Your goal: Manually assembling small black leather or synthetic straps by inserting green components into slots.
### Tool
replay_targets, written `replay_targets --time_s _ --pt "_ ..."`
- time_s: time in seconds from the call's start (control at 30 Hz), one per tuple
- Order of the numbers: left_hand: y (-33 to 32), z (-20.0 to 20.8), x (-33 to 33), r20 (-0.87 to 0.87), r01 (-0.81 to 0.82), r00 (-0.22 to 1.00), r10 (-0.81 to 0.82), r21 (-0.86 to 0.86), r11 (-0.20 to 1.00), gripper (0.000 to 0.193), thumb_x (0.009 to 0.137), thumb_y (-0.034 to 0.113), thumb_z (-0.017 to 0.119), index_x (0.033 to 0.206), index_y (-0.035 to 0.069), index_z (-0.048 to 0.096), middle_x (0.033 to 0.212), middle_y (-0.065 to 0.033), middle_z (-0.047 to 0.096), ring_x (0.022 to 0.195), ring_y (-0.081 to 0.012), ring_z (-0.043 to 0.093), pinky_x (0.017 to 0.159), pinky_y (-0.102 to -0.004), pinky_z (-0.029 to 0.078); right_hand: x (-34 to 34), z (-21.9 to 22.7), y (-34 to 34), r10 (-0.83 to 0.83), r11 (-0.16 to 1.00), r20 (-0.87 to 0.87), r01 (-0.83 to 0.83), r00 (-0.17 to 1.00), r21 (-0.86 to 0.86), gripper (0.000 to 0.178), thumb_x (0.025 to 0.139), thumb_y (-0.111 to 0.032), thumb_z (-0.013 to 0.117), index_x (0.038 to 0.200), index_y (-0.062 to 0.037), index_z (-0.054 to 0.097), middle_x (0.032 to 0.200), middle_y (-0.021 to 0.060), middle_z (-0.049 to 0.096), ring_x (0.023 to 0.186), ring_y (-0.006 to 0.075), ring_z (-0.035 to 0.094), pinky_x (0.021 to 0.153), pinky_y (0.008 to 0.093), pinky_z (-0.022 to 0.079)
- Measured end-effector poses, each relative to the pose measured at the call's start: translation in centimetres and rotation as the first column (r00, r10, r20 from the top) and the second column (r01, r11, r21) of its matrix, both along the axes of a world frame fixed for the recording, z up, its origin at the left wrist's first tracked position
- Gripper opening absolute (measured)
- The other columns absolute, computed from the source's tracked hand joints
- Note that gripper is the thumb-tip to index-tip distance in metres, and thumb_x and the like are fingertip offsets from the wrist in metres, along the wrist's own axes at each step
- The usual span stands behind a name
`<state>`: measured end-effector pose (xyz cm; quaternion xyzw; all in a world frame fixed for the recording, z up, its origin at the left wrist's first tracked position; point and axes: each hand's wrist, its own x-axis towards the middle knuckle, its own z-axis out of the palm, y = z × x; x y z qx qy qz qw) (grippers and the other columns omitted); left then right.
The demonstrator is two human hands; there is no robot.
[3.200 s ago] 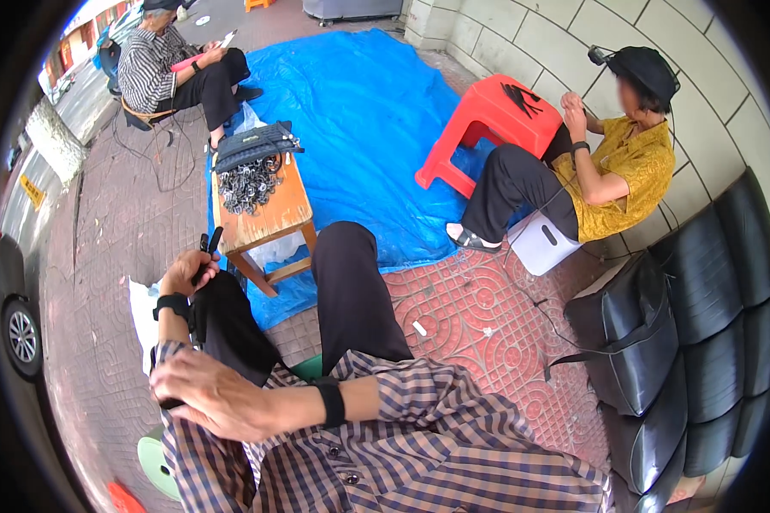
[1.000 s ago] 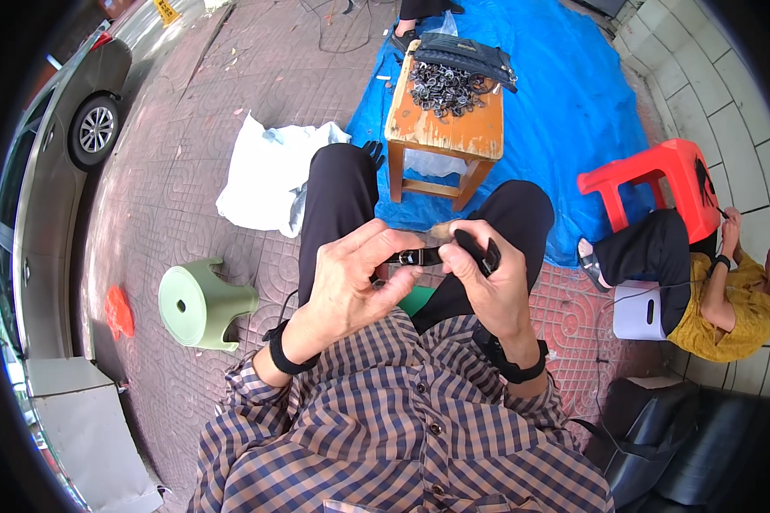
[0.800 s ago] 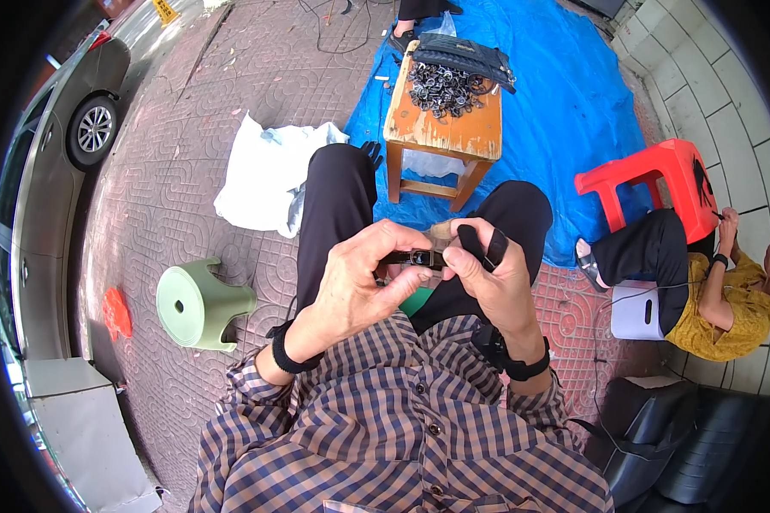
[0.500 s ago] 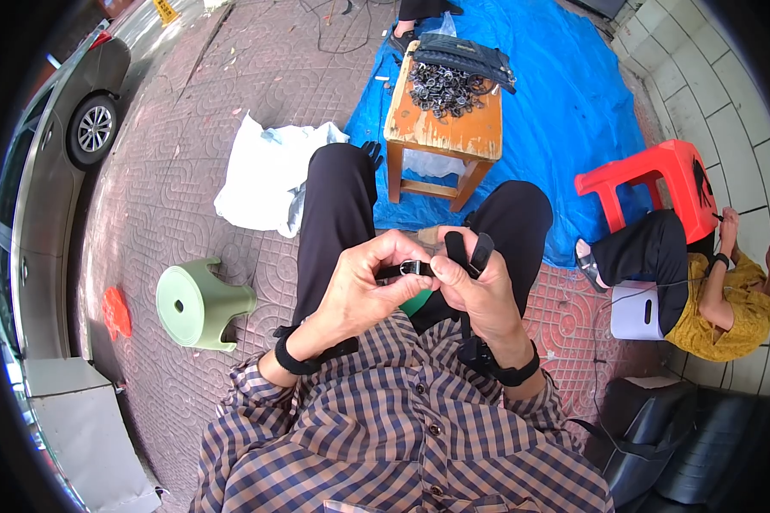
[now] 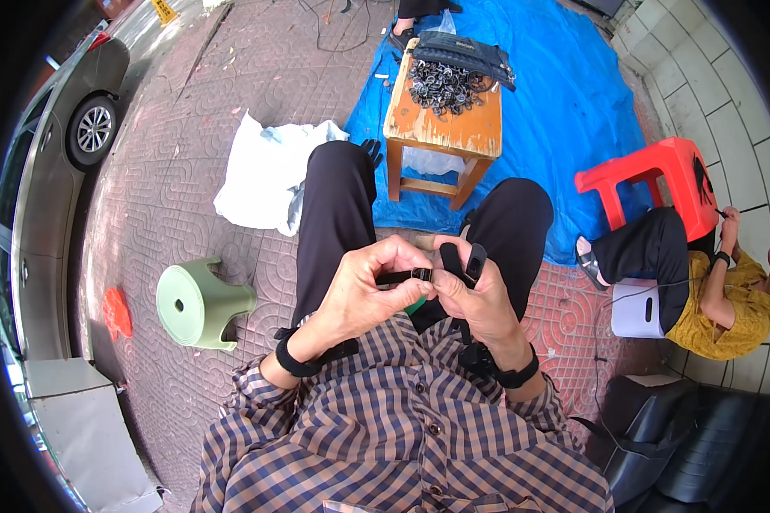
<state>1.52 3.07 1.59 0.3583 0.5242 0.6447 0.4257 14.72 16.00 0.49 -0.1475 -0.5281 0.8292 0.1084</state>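
Between my two hands, above my lap, is a black strap (image 5: 394,278) with a small dark buckle (image 5: 421,274) on it. My left hand (image 5: 359,278) is closed, pinching the strap just beside the buckle with thumb and fingers. Closed on the same strap from the other side is my right hand (image 5: 479,299), its thumb close to the buckle. Loose strap lengths stick up between the right fingers, and part of the strap is covered by them. Beyond my knees, a heap of small dark rings or buckles (image 5: 445,88) lies on a wooden stool (image 5: 449,132).
A black pouch (image 5: 466,56) lies behind the heap. The stool stands on a blue tarp (image 5: 565,111). To the left are a white sack (image 5: 261,184) and a green stool (image 5: 180,303). A person in yellow (image 5: 719,308) sits at right by a red stool (image 5: 642,171).
The buckle has turned in my fingers; its metal frame faced up before and now a dark side shows. The loose strap ends have shifted slightly left and down.
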Motion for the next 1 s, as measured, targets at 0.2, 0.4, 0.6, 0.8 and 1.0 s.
replay_targets --time_s 0.2,0.4,0.6,0.8,1.0 --pt "0.4 -0.8 -0.5 -0.006 0.026 1.0 -0.026 -0.02 0.999 0.013 0.085 0.003 0.065 0.094 0.0 0.057 0.086 -0.005 0.063 0.08 -0.0086 0.061 0.071 -0.0221 0.049 -0.4 -0.9 -0.2 -0.05 0.983 -0.012 0.047 0.999 -0.179 0.033 0.091 -0.013 0.06 0.119 0.0004 0.049 0.075 -0.0003 0.056 0.055 -0.0004 0.041 0.046 0.0158 0.03" --pt "1.0 -0.9 -0.6 0.028 0.028 0.999 -0.027 -0.06 0.998 0.012 0.085 0.005 0.064 0.093 0.0 0.056 0.086 -0.0039 0.063 0.078 -0.0079 0.058 0.069 -0.022 0.047 -0.4 0.0 -0.1 -0.179 0.973 0.143 0.153 0.973 0.175 0.028 0.09 -0.014 0.059 0.114 -0.0004 0.052 0.075 -0.0003 0.06 0.063 0.0026 0.049 0.053 0.0182 0.038" --pt "-0.5 -2.1 -0.2 0.036 -0.117 0.992 0.121 -0.107 0.987 0.01 0.083 0.001 0.064 0.092 0.0 0.061 0.081 0.0007 0.063 0.073 -0.0029 0.056 0.064 -0.0182 0.046 -1.0 -1.9 -0.5 -0.147 0.988 0.134 0.139 0.98 0.066 0.032 0.086 -0.016 0.067 0.113 -0.002 0.057 0.074 -0.0046 0.056 0.056 0.0006 0.043 0.047 0.0168 0.034" --pt "-0.6 -1.8 -0.6 0.078 -0.038 0.996 0.042 -0.045 0.998 0.011 0.084 0.004 0.066 0.093 0.002 0.06 0.083 0.0009 0.061 0.073 -0.0031 0.054 0.064 -0.0174 0.044 -0.5 -1.2 -0.6 -0.064 0.978 0.018 0.066 0.998 -0.199 0.034 0.087 -0.013 0.065 0.116 0.001 0.053 0.067 -0.0043 0.049 0.049 0.0011 0.037 0.045 0.0174 0.029" --pt "-0.8 -1.7 -0.7 0.115 -0.092 0.989 0.097 -0.047 0.995 0.01 0.085 0.002 0.064 0.093 0.001 0.06 0.084 -0.0001 0.061 0.074 -0.004 0.055 0.065 -0.0177 0.044 -0.6 -1.0 0.2 0.031 0.999 0.105 -0.027 0.994 -0.035 0.018 0.094 -0.022 0.056 0.087 -0.005 0.054 0.065 -0.0024 0.05 0.046 -0.0006 0.033 0.04 0.0176 0.021"
